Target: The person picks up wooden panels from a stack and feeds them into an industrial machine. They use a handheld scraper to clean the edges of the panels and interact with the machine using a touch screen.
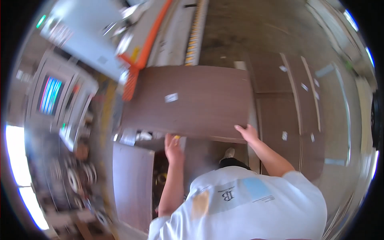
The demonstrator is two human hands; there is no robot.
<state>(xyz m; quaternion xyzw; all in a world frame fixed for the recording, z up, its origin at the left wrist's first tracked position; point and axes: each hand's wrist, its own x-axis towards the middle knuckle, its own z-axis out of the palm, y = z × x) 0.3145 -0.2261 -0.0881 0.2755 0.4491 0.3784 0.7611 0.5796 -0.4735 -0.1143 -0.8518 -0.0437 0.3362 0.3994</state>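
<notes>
A large brown wooden board point(208, 100) with a small white label point(171, 97) lies in front of me. My left hand point(173, 149) grips its near edge left of the middle, with something small and yellow at the fingers. At the near right corner, my right hand point(249, 133) holds the same board, its thumb on top and the other fingers mostly hidden. The board's far edge meets the end of a long machine bed with an orange guard point(132, 80).
Stacks of labelled brown boards point(276, 108) stand to the right. Another brown panel point(132, 180) is at the near left, beside a dark opening. Further left are a control console with a lit screen point(51, 95) and a cluttered area with round parts point(74, 178).
</notes>
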